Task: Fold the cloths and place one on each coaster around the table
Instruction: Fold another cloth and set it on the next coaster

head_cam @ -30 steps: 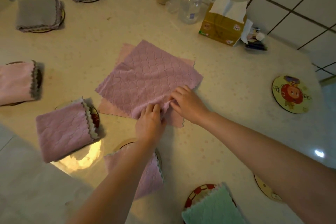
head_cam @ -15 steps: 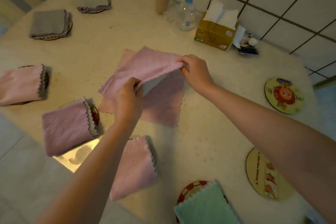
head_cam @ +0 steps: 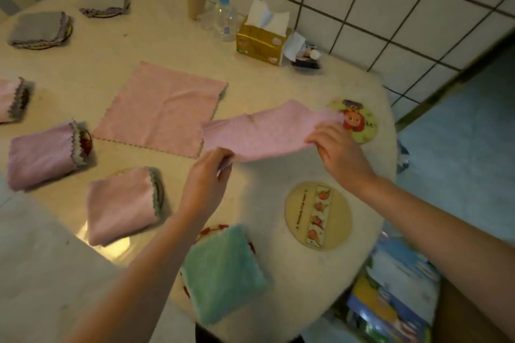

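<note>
My left hand and my right hand each pinch one end of a pink cloth folded into a long strip, held just above the table. Its right end overlaps a round coaster with a cartoon face. A second pink cloth lies flat and unfolded to the left. A bare round coaster with a fruit strip lies below my right hand. Folded cloths sit on coasters around the rim: a green one, pink ones, and grey ones.
By the tiled wall stand a tissue box, a pump bottle, a paper cup and small clutter. The round table's edge curves at the right, with colourful bags on the floor below.
The top pink cloth was lifted off the pile, folded in half into a strip, and carried right toward the cartoon coaster. The lower pink cloth stays flat. The camera view swung right.
</note>
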`<act>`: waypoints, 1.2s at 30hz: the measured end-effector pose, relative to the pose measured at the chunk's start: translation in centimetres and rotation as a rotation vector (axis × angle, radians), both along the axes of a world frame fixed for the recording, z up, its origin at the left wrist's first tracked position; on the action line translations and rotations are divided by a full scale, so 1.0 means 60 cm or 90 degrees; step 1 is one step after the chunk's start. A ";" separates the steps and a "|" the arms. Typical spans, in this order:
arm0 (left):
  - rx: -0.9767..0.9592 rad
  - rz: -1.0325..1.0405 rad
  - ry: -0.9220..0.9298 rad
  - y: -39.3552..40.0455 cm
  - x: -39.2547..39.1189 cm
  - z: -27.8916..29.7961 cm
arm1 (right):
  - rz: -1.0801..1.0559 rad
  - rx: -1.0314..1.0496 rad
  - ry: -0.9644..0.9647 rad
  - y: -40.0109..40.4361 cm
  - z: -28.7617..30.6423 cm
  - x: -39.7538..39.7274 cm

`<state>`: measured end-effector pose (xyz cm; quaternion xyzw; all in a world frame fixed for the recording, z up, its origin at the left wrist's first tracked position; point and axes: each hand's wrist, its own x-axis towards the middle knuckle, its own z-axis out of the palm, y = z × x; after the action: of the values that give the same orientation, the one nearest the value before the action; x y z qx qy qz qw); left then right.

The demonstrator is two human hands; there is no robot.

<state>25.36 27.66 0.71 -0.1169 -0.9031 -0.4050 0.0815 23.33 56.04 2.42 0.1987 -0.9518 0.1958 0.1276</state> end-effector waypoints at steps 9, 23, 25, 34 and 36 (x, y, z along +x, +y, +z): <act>-0.125 -0.094 -0.200 0.062 0.205 -0.107 | 0.008 -0.017 -0.250 0.105 -0.145 0.254; 0.020 0.089 -0.307 0.051 0.125 -0.062 | -0.221 -0.253 -0.266 0.161 -0.103 0.149; 0.106 0.144 -0.320 0.048 0.087 -0.056 | -0.254 -0.362 -0.324 0.150 -0.088 0.113; 0.327 0.370 -0.494 0.041 -0.025 -0.110 | -0.383 -0.403 -0.412 0.119 -0.141 -0.041; 0.331 0.376 -0.502 0.040 -0.037 -0.120 | -0.397 -0.391 -0.419 0.119 -0.156 -0.059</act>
<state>23.14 30.05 -6.51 0.3253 -0.7299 -0.5878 -0.1264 19.77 63.19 -6.95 -0.2111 -0.8542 0.4695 -0.0731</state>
